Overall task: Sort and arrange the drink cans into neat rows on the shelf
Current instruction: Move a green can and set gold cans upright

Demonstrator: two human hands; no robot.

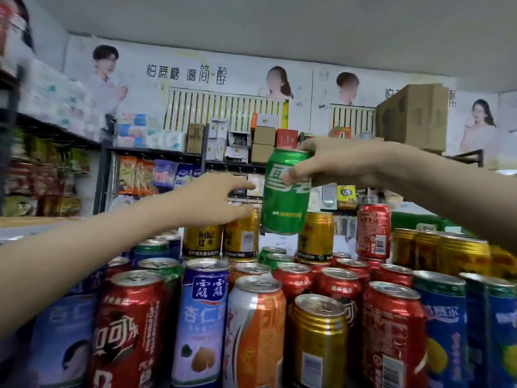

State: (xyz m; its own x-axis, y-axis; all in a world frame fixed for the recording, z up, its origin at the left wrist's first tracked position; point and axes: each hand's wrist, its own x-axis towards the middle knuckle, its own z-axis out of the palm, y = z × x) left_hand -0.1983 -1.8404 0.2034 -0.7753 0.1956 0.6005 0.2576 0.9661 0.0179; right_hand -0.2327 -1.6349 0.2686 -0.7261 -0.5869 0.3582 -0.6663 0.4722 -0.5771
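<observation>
My right hand (333,163) grips a green drink can (284,203) by its upper part and holds it tilted in the air above the shelf. My left hand (212,198) reaches in from the left with fingers spread, its fingertips close to the green can and just over two gold Red Bull cans (202,240) that stand on a second tier. Another gold can (315,236) and a red can (373,231) stand raised to the right. Below them several mixed cans crowd the shelf: a red cola can (127,329), a blue almond-drink can (202,317), an orange can (256,331) and a gold can (319,340).
A row of gold cans (439,250) runs along the right, with blue cans (444,329) in front of it. Behind stand dark shelves of snacks and boxes (237,144), and a large cardboard box (411,116) sits high on the right.
</observation>
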